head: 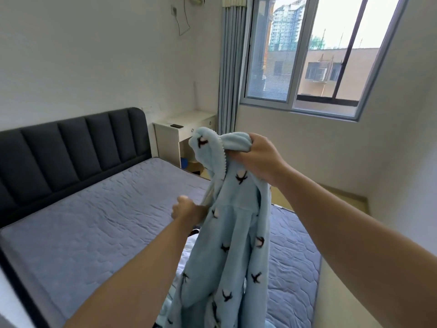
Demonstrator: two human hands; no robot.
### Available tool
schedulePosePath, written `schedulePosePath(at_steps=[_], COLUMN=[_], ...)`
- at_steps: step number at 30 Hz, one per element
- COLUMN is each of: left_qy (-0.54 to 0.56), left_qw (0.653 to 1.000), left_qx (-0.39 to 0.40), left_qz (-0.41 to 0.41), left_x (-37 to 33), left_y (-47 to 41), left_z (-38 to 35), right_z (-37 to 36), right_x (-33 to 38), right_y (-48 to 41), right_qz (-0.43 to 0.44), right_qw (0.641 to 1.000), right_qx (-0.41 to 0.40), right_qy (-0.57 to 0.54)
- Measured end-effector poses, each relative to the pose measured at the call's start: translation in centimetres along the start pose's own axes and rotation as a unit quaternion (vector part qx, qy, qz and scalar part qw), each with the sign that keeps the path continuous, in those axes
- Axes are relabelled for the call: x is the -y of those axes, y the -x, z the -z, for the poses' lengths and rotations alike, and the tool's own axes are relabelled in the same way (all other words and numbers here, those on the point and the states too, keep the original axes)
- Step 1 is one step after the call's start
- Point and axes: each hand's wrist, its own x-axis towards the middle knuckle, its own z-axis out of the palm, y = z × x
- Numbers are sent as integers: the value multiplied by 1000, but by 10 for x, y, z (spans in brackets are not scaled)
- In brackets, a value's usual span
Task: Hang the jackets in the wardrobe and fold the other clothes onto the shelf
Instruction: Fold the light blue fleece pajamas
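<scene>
The right grip [256, 158], a bare hand, is closed tight around a bunched handful of soft cloth at the top of one fleece garment [236, 233], holding it up in the air in the middle of the view. The left grip [186, 209], lower down and a little blurred, is curled into a fist against the garment's left edge and seems to pinch that edge. Two bare forearms reach in from the bottom of the picture.

The garment is thick, plush and pale blue. It is scattered with roughly ten small white puffs, each set in dark spiky leaves. A scalloped, zigzag trim runs down from the bunched top, and the rest hangs in long loose folds toward the bed.

Below is one bed with a grey-blue quilted mattress [94, 221], its stitching wavy. Some white cloth [189, 247] lies on it just behind the hanging folds. One dark padded headboard [71, 147], divided into upright channels, stands at the left. Beyond the bed is one small white table [186, 125] with a flat dark object [176, 125] on top. One pleated blue-grey curtain [228, 67] hangs beside one sliding window [307, 55], which looks out on buildings.
</scene>
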Motion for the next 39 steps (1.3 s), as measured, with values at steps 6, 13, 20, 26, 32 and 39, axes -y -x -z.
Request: schedulePosePath(at_steps=[6,13,20,26,32,39], left_qy=[315,466,333,3,-70,-140], left_qw=[904,858,938,918,860,884], left_qx=[263,203,-7,-66,2,-128], left_qz=[122,70,-99,-392,-506,-428], left_x=[32,-5,-58,-98,-112,-118], left_y=[0,-18,-37,-11,0,-4], left_z=[-37,-47,-18,-10,-13,-9], right_z=[23,68,145,177,182,178], right_x=[9,-15,-73,-115,-154,-178], right_y=[10,22,40,49,57,52], right_qz=[15,-13,-120,-155,-155,-169], right_qw=[998,995,950,929,942,964], right_qx=[51,59,26,-73,-175,-96], right_qy=[-15,80,286,329,239,183])
